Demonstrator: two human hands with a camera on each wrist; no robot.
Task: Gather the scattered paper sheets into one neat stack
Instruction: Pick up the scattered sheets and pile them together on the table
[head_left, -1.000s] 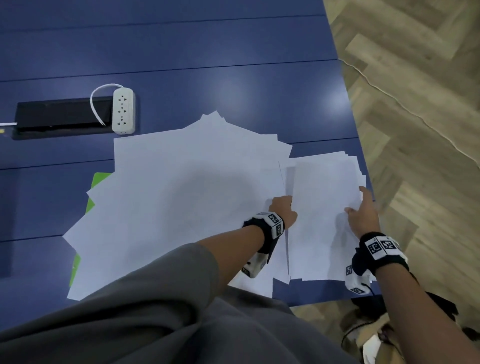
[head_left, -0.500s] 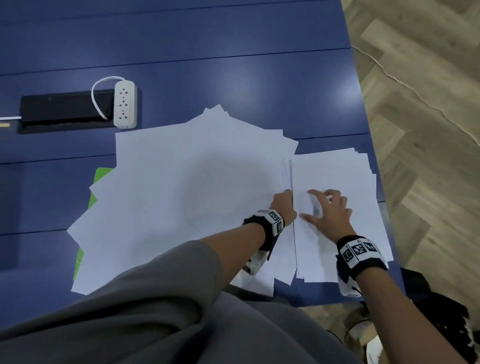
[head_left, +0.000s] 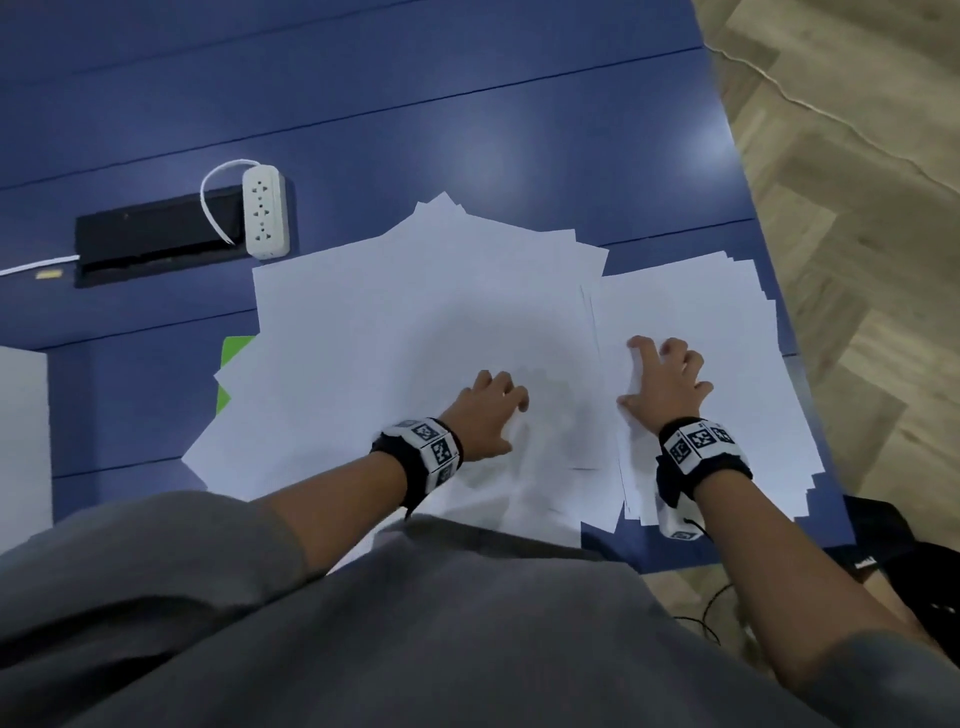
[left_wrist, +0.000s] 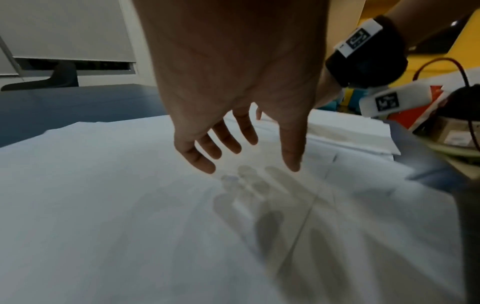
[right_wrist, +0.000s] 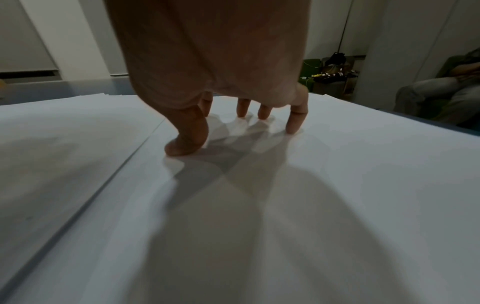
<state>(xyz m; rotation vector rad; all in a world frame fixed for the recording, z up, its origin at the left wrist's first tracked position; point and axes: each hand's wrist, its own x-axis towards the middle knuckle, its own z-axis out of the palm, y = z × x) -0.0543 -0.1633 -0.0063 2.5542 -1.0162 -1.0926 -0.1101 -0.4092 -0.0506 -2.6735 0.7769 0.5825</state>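
Blue worktop (head_left: 467, 104): carries everything, its right edge close beside the stack.
Scattered sheets (head_left: 395, 332): a wide white fan left of centre.
Stack (head_left: 727, 322): rough pile at right, edges uneven.
Left hand (head_left: 485, 413): relaxed, fingers loose; in the wrist view it seems to hover just above the fan.
Right hand (head_left: 667, 382): released, fingertips (right_wrist: 294, 128) pressing the stack.
Doing it well: pin the stack, slide sheets rightward, then square the edges.

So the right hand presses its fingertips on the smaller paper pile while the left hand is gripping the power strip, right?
Not quite. The left hand hovers open over the big fanned paper spread, as the left wrist view shows; the power strip lies untouched.
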